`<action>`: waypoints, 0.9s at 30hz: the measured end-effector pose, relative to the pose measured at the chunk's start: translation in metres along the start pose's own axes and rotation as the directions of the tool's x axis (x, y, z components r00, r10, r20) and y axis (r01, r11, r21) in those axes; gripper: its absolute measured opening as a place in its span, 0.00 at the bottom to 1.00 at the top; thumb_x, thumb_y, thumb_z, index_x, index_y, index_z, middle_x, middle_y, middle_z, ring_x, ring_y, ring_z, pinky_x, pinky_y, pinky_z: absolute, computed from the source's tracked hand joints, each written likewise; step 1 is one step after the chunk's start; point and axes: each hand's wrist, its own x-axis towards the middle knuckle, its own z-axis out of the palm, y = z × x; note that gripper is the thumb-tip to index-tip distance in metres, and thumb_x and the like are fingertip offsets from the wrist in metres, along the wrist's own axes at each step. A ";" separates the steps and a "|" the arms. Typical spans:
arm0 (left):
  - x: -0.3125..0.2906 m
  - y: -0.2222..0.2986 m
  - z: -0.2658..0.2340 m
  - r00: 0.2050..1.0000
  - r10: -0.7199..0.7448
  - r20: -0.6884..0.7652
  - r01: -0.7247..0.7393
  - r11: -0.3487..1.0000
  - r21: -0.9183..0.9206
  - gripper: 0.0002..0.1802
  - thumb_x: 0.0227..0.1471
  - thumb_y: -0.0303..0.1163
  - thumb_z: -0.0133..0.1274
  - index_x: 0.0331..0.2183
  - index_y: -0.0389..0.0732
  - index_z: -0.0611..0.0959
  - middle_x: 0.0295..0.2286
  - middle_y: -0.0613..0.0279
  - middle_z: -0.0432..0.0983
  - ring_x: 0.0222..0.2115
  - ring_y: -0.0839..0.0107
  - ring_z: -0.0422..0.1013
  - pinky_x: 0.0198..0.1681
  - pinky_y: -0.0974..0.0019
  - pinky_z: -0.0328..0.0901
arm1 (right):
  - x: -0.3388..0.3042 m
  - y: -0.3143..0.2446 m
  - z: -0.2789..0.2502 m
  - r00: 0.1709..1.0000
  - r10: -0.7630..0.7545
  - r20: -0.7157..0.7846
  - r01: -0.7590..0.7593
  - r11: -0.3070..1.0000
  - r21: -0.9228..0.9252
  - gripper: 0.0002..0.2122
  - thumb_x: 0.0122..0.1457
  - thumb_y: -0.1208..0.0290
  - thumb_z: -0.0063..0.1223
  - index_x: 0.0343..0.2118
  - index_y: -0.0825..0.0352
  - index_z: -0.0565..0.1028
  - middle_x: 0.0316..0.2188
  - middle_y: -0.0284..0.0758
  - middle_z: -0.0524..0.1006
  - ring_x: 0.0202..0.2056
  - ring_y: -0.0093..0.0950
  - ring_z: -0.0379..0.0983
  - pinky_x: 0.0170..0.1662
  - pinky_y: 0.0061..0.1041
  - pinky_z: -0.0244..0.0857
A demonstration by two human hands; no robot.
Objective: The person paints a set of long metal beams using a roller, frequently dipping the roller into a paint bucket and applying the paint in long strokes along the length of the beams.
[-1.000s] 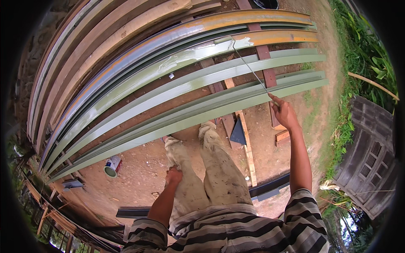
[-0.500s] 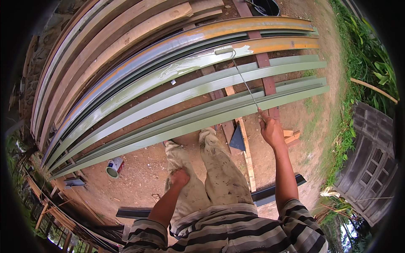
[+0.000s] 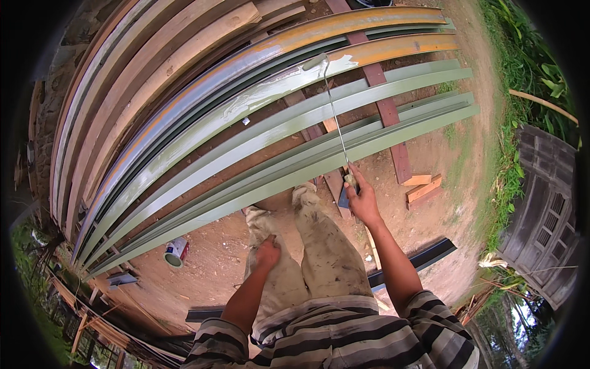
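My right hand (image 3: pixel 362 202) is closed around the handle of a long-necked paint roller (image 3: pixel 332 101). The roller's pale green head touches the face of a long metal beam (image 3: pixel 402 47), second from the back of the painted group. Wet, glossy light green paint covers this beam left of the roller and a little to its right; farther right it stays orange. My left hand (image 3: pixel 268 252) rests on my left trouser leg with its fingers curled, and its palm is hidden. Nearer to me lie green beams (image 3: pixel 381 92), including one nearest my legs (image 3: pixel 295 173).
A dark red cross-support (image 3: pixel 389 112) runs beneath the beams. Wooden beams (image 3: pixel 184 64) lie at the back left. A paint can (image 3: pixel 176 253) tips on the dirt at left; wood offcuts (image 3: pixel 424 192) and a dark metal length (image 3: pixel 424 261) lie right. A black bucket (image 3: pixel 373 2) shows at top.
My right hand has moved left and slightly down with the roller. Its head has slid left along the beam and turned. My left hand stays on my leg; the view has shifted a little.
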 end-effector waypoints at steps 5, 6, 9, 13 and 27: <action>0.005 -0.036 -0.039 0.996 0.003 -0.087 0.015 0.980 0.196 0.29 0.55 0.43 0.52 0.57 0.46 0.76 0.54 0.49 0.74 0.57 0.50 0.69 0.59 0.49 0.65 | 0.012 -0.005 0.068 0.967 -0.140 -0.210 0.050 0.922 -0.384 0.34 0.59 0.77 0.50 0.70 0.57 0.59 0.33 0.56 0.79 0.30 0.53 0.77 0.36 0.47 0.69; 0.005 -0.048 -0.043 0.996 -0.018 -0.091 0.037 0.979 0.202 0.29 0.55 0.43 0.52 0.57 0.46 0.76 0.55 0.49 0.74 0.57 0.50 0.68 0.59 0.49 0.65 | 0.013 -0.002 0.084 0.959 -0.156 -0.237 0.045 0.908 -0.417 0.34 0.59 0.77 0.50 0.71 0.57 0.58 0.37 0.56 0.80 0.31 0.53 0.78 0.36 0.47 0.70; 0.011 -0.094 -0.048 0.996 -0.026 -0.084 0.047 0.966 0.255 0.30 0.55 0.44 0.52 0.57 0.45 0.76 0.56 0.49 0.72 0.58 0.49 0.67 0.59 0.48 0.65 | 0.010 0.003 0.147 0.965 -0.134 -0.227 0.017 0.891 -0.454 0.38 0.59 0.78 0.48 0.73 0.58 0.49 0.36 0.59 0.79 0.34 0.56 0.77 0.38 0.51 0.70; 0.019 -0.118 -0.068 1.000 0.028 -0.015 -0.019 0.917 0.398 0.30 0.54 0.45 0.52 0.57 0.45 0.76 0.55 0.49 0.72 0.57 0.49 0.67 0.58 0.47 0.66 | 0.000 0.008 0.245 0.968 -0.125 -0.217 0.023 0.906 -0.422 0.42 0.58 0.78 0.48 0.74 0.57 0.43 0.39 0.58 0.76 0.35 0.56 0.77 0.39 0.53 0.71; 0.009 -0.250 -0.110 0.977 0.088 0.193 -0.186 0.791 0.583 0.29 0.58 0.49 0.49 0.55 0.42 0.75 0.55 0.49 0.71 0.57 0.49 0.68 0.56 0.47 0.68 | -0.077 0.001 0.514 0.915 -0.075 -0.398 0.240 0.892 0.383 0.32 0.67 0.65 0.52 0.71 0.61 0.54 0.40 0.51 0.78 0.36 0.45 0.78 0.42 0.42 0.71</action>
